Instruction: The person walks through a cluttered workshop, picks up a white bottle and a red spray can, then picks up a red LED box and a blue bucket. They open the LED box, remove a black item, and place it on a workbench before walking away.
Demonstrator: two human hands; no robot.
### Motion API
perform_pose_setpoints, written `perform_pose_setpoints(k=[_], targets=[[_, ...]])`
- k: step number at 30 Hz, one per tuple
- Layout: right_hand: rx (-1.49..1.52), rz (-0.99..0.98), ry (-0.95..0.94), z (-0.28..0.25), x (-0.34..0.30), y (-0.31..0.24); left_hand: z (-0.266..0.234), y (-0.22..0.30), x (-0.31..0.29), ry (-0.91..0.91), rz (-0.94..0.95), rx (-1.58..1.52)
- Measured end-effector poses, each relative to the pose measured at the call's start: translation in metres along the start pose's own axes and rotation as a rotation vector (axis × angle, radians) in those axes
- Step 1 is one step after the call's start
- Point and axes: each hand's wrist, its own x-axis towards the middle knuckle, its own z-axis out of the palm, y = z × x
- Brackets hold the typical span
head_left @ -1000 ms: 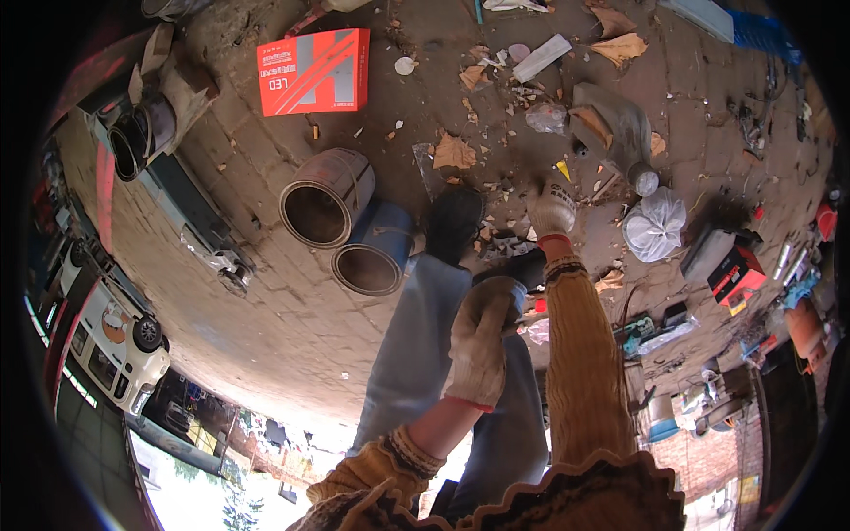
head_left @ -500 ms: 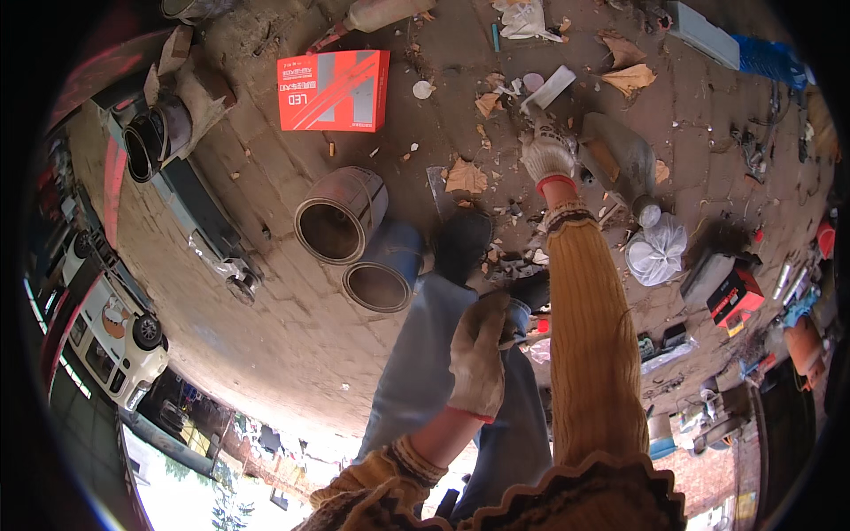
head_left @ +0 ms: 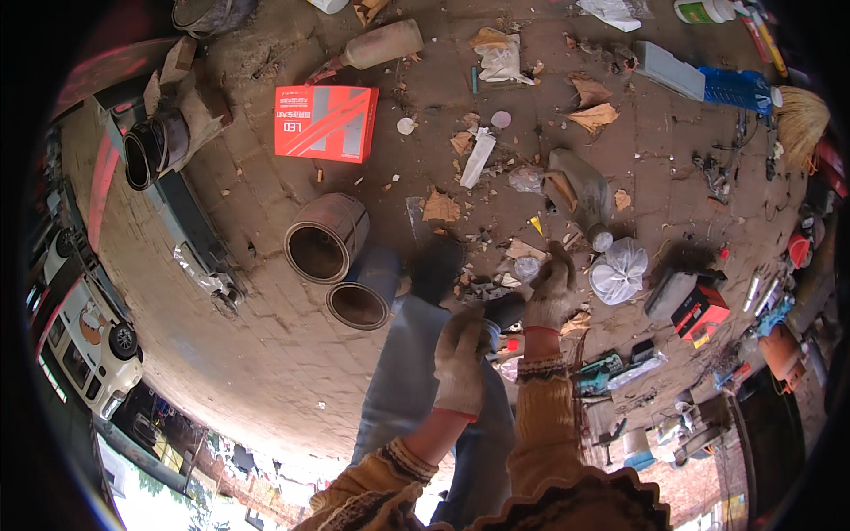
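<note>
My left hand (head_left: pixel 459 367), in a pale work glove, rests over my bent knee in blue jeans (head_left: pixel 403 372); its fingers lie loosely extended with nothing seen in them. My right hand (head_left: pixel 553 296), gloved too, reaches down to the litter by my dark shoe (head_left: pixel 503 310). Its fingertips are in shadow, and whether they grip anything cannot be made out. Next to them is a small clear round piece (head_left: pixel 528 268). Farther off lie a small yellow cone-shaped piece (head_left: pixel 537 226), a white strip (head_left: pixel 478 157) and a dirty translucent bottle (head_left: pixel 580 199). A knotted white plastic bag (head_left: pixel 618 272) sits right of the hand.
Two open cans (head_left: pixel 328 239) (head_left: pixel 363 301) lie on their sides at left, below a red box (head_left: pixel 325 124). Dry leaves (head_left: pixel 441 205) dot the paving. At right are a red-black box (head_left: pixel 699 310), a blue bottle (head_left: pixel 735 88) and a straw broom (head_left: pixel 801 128).
My right hand has drawn back from the white strip toward my shoe. The strip now lies nearer and farther left, at a different angle. My left hand stays on the knee; the view has shifted.
</note>
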Motion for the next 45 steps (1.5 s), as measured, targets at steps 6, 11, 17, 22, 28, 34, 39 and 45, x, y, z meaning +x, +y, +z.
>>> perform_pose_setpoints(k=[6,11,17,22,28,34,39,45], targets=[[-0.472,-0.342,0.066,-0.031,0.023,-0.083,0.003,-0.008,-0.002,-0.001,-0.113,-0.147],[-0.955,-0.287,0.09,-0.03,0.062,-0.104,0.009,0.005,-0.001,0.038,0.126,0.277],[-0.648,0.123,0.072,-0.108,0.016,-0.066,0.001,0.006,-0.022,0.014,-0.122,0.101],[-0.051,0.54,0.239,-0.189,-0.116,-0.029,-0.008,0.018,-0.092,0.023,-0.319,0.226],[-0.15,0.726,0.553,-0.275,-0.299,0.034,-0.018,0.054,-0.197,-0.469,-0.428,0.471],[0.432,1.237,0.865,-0.308,-0.482,0.085,-0.029,0.059,-0.244,-0.593,-0.406,0.962],[1.073,1.336,1.262,-0.321,-0.556,0.167,-0.047,0.031,-0.265,-0.512,-0.18,1.204],[0.983,1.478,1.158,-0.38,-0.61,0.301,-0.082,-0.042,-0.291,-0.453,-0.051,1.225]])
